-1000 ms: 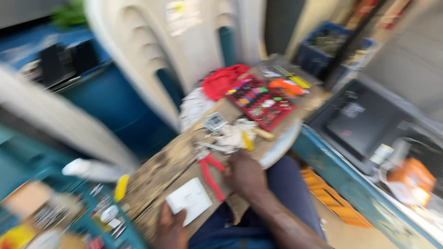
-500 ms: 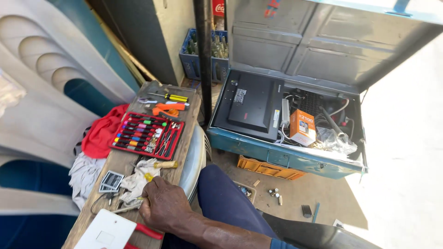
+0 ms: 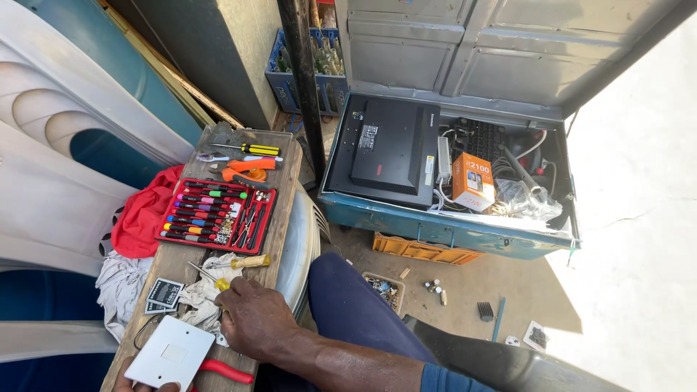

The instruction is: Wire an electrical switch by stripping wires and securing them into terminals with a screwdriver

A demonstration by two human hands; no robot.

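Resting on rumpled white cloth (image 3: 194, 296), right hand (image 3: 255, 321) (knuckles up).

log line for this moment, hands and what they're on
right hand: resting on rags by yellow screwdriver | left hand: under white switch plate | board: red tool case
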